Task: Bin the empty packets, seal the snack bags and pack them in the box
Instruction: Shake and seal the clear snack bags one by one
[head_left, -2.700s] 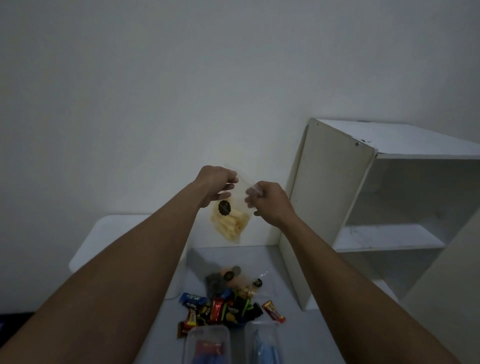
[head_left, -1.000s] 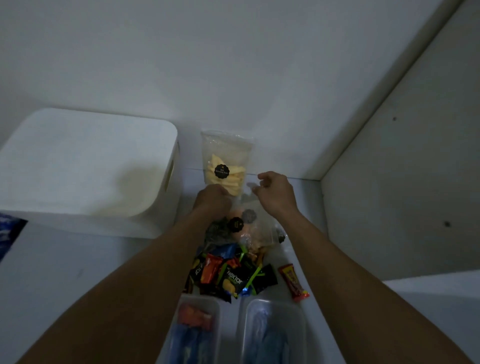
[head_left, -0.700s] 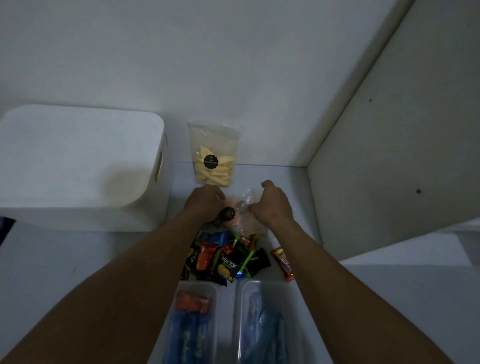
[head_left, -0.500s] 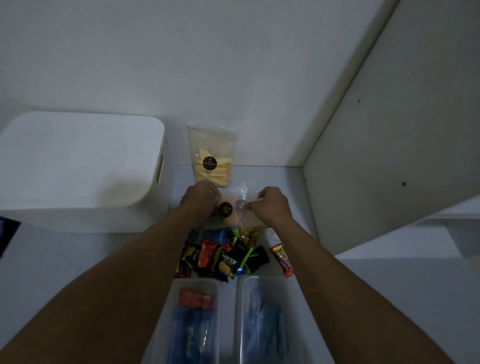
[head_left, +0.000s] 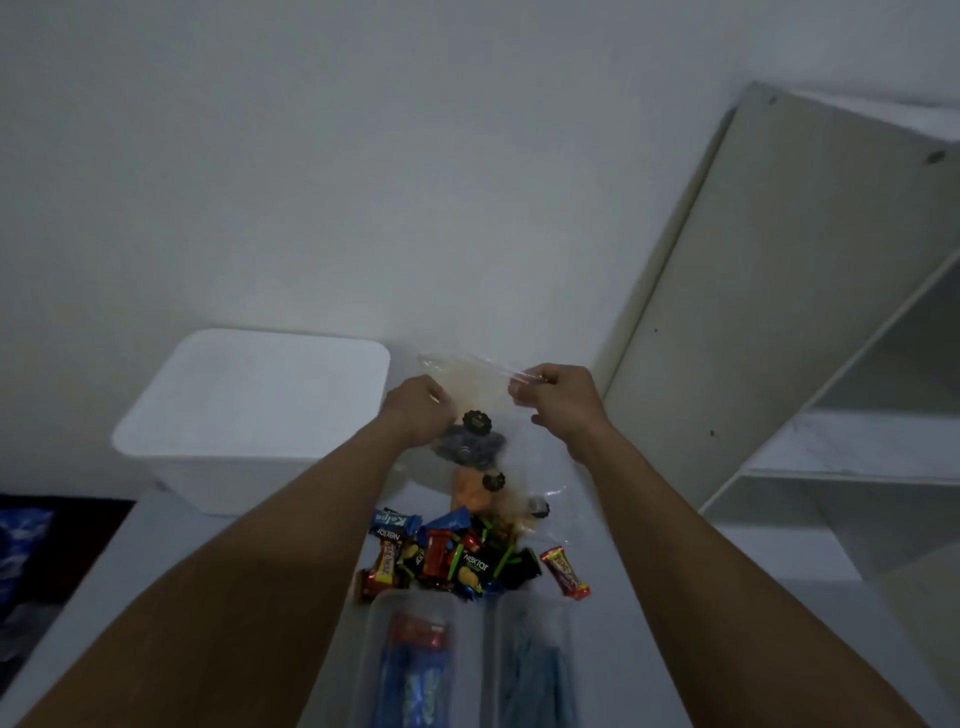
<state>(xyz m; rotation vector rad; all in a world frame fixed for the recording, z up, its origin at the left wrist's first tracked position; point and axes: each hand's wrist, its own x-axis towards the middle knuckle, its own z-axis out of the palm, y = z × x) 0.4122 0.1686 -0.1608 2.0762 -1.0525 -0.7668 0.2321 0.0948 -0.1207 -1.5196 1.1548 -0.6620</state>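
Closest to the camera there are two clear plastic tubs sitting side by side on the grey table (head_left: 649, 649): the left tub (head_left: 413, 665) has blue packets inside with a red one at its far end, and the right tub (head_left: 535, 670) holds more blue stuff, too blurry to read anything on it. Just past the tubs is a messy pile of snack packets (head_left: 452, 553), all touching or overlapping. You can read "nextar" on a black and green packet (head_left: 475, 564), and again upside down on a smaller black one, plus a blue wrapper (head_left: 395, 519) that starts with "Kelp" before it folds away. A red and yellow bar (head_left: 565, 573) lies a little apart on the right of the pile, its writing too small to make out. Behind the pile are a couple of clear snack bags lying on the table with round black stickers on them, one with something orange inside (head_left: 470, 491); sticker text isn't readable. Above those, both hands are up off the table holding one clear snack bag (head_left: 475, 395) by its top edge: the left hand (head_left: 421, 408) is pinched on the left corner, the right hand (head_left: 558, 397) is pinched on the right end of the strip, hands apart with the bag stretched between them. That bag has a black round sticker (head_left: 476, 422) and dark contents hanging low. Further left sits a white lidded box (head_left: 254, 415) against the wall, and on the right a white shelf unit (head_left: 779, 312) leans into view.
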